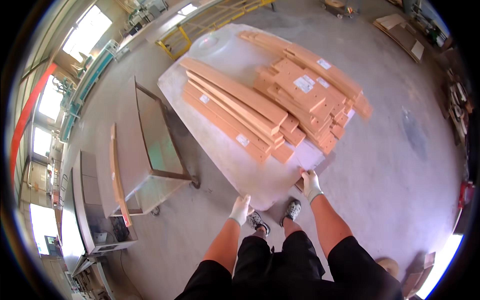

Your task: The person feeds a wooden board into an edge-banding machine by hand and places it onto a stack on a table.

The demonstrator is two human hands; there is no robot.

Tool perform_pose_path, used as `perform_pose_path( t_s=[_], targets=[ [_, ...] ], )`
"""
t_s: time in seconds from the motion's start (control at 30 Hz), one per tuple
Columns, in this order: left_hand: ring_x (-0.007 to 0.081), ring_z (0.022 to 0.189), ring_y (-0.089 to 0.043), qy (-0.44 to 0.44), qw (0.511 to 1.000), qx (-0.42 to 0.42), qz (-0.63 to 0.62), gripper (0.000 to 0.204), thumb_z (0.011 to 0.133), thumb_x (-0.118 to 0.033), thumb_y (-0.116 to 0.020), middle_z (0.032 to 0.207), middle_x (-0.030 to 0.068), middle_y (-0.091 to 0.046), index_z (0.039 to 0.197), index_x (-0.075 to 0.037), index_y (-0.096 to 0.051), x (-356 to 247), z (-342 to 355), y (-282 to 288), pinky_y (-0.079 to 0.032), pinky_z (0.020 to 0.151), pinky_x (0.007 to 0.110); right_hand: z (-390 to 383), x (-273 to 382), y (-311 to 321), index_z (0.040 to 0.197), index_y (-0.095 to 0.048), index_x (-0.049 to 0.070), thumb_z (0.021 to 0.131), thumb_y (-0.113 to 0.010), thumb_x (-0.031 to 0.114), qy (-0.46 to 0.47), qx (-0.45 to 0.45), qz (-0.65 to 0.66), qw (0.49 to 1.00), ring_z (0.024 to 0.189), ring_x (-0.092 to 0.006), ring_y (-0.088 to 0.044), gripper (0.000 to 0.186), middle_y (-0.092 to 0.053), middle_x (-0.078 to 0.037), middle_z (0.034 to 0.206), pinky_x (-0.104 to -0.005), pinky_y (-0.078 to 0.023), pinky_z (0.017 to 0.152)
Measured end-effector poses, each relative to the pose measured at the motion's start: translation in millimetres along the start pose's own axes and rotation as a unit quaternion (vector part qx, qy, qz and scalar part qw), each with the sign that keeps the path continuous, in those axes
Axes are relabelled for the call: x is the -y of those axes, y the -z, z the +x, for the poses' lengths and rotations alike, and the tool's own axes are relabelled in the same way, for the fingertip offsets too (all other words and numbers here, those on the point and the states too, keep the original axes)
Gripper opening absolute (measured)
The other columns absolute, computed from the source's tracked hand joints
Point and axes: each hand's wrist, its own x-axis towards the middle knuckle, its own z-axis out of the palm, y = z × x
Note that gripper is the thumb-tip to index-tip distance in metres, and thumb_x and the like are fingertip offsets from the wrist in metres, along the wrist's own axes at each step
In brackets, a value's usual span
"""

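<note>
A wide pale panel [195, 122] fills the middle of the view, carrying stacked long wooden planks [230, 100] on its left side and piles of shorter drilled boards [295, 100] with white labels on its right. My left hand [241, 207], in a white glove, is closed on the near edge of the panel at its left corner. My right hand [310, 182], also gloved, grips the same edge farther to the right, just below the board piles. My feet stand on the floor under that edge.
A wheeled metal cart [117, 165] with one long plank on it stands left, beside another metal unit [92, 220]. A teal machine [87, 90] runs along the left wall. A yellow rail [182, 40] stands at the back. Leaning boards [400, 35] are back right, on the grey floor [390, 190].
</note>
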Motion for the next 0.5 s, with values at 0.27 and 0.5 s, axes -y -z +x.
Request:
perform_pose_path(
  t_s=[0.27, 0.5],
  targets=[
    [0.0208, 0.098, -0.062, 0.003, 0.998, 0.042, -0.037, 0.031, 0.104, -0.034, -0.057, 0.116, 0.0065, -0.057, 0.12, -0.008, -0.05, -5, -5, 11, -0.058, 0.089, 0.043, 2, 0, -2, 0.112, -0.057, 0.005, 0.1, -0.062, 0.019, 0.012, -0.007, -0.058, 0.998, 0.093, -0.0253, -0.069, 0.019, -0.063, -0.008, 0.106, -0.044, -0.06, 0.08],
    [0.0234, 0.107, -0.063, 0.04, 0.997, 0.019, -0.061, 0.04, 0.102, -0.031, -0.06, 0.12, 0.0095, -0.06, 0.129, -0.004, -0.048, -6, -11, 8, -0.055, 0.093, 0.043, -11, 10, 5, 0.109, -0.058, 0.006, 0.103, -0.049, 0.052, -0.096, 0.029, 0.148, 0.984, 0.095, -0.0335, -0.069, 0.047, -0.067, -0.012, 0.098, -0.0481, -0.057, 0.079]
  ],
)
